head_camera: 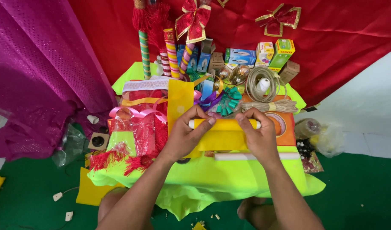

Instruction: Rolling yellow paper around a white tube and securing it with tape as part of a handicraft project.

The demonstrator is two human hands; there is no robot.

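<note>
Your left hand [185, 134] & right hand [258, 135] each pinch shut on an end of the yellow roll [224, 124], long axis lying left-right btwn them, just above the green-draped tabletop [212, 174].

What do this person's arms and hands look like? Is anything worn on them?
Both forearms are bare all the way to the bottom edge of the picture: no sleeves show. The left hand and the right hand wear no gloves, and no ring, watch or bracelet can be seen. The fingernails are short and unpainted.
</note>
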